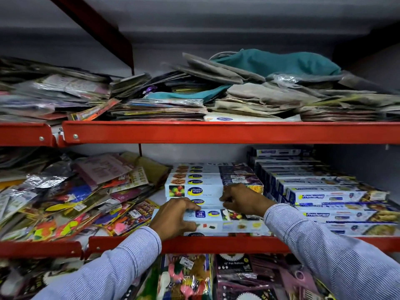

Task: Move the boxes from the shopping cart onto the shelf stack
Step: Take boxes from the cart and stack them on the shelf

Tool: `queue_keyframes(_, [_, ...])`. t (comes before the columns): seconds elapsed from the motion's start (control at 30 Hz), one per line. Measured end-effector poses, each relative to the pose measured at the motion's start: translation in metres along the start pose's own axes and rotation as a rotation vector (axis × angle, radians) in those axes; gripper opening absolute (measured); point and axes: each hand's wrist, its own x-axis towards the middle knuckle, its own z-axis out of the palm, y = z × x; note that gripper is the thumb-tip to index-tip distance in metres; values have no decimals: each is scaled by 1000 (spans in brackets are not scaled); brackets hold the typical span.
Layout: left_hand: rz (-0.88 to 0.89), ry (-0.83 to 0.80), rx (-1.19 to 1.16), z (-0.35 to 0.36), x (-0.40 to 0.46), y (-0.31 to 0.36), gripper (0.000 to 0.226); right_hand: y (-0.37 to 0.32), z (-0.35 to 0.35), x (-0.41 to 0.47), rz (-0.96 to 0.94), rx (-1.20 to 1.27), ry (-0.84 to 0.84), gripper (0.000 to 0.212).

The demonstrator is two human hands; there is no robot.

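A stack of long white and blue wrap boxes [201, 187] lies on the middle shelf [216, 244], rising step by step toward the back. My left hand [173, 217] grips the left end of the front box [216, 215], with the fingers over its top edge. My right hand [242, 199] rests on the box one step higher, its fingers curled at that box's front edge. Both sleeves are light blue and striped. The shopping cart is out of view.
Blue Freshwrapp boxes [320, 197] are stacked right of the hands. Loose colourful packets [71, 204] pile up on the left. The red upper shelf [216, 132] holds paper bags and a teal cloth [277, 61]. Balloon packets [233, 276] hang below.
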Motion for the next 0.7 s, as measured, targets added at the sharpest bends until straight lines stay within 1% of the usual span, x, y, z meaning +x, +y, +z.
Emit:
queue_keyframes(0.07, [-27, 28, 4, 8, 2, -2, 53, 3, 1, -4, 11, 48, 3, 23])
queue_keyframes(0.17, [-30, 89, 47, 23, -4, -4, 53, 4, 6, -18, 9, 76, 1, 33])
queue_keyframes(0.27, [10, 169, 141, 33, -9, -5, 45, 2, 17, -33, -7, 84, 24, 46])
queue_keyframes(0.37, [23, 157, 124, 37, -9, -8, 42, 2, 24, -39, 3, 131, 62, 51])
queue_keyframes(0.5, [34, 148, 106, 40, -6, -9, 41, 2, 28, -38, 36, 118, 57, 52])
queue_keyframes(0.7, [58, 183, 96, 46, -4, -8, 41, 5, 27, -37, 45, 99, 6, 48])
